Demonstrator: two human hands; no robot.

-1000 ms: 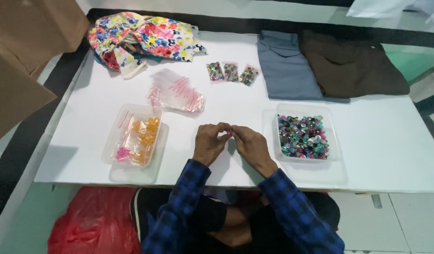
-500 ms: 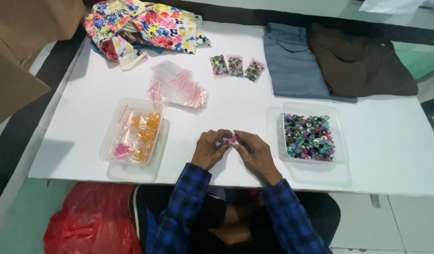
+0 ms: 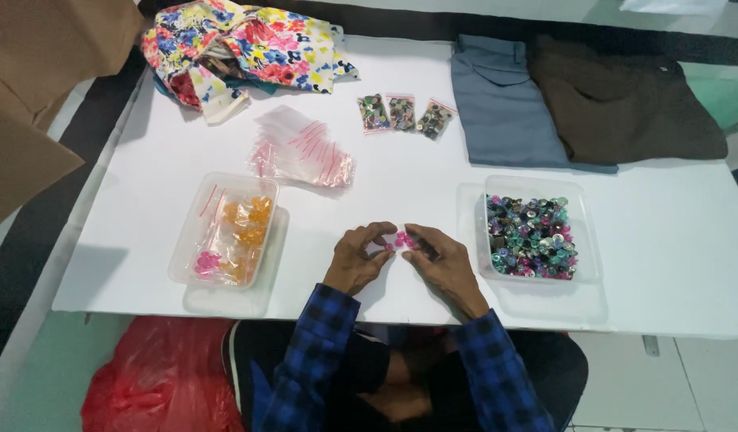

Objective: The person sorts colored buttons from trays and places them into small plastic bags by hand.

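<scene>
My left hand (image 3: pixel 358 260) and my right hand (image 3: pixel 441 261) meet at the near edge of the white table (image 3: pixel 129 208). Between their fingertips sits a small clear bag of pink buttons (image 3: pixel 401 240), pinched from both sides. To the right stands a clear tray (image 3: pixel 581 272) heaped with mixed coloured buttons (image 3: pixel 530 237). On the left, another clear tray (image 3: pixel 191 272) holds small bags of orange and pink buttons (image 3: pixel 245 226).
A pile of empty zip bags with red strips (image 3: pixel 305 152) lies mid-table. Three filled button bags (image 3: pixel 402 114) lie behind it. Floral cloth (image 3: pixel 241 44), grey trousers (image 3: pixel 505 104) and a brown garment (image 3: pixel 625 96) line the far edge. A red plastic bag (image 3: pixel 161 376) sits below the table.
My hands stay together over the same spot. The pink buttons now show more plainly between the fingertips. The camera has tilted down slightly.
</scene>
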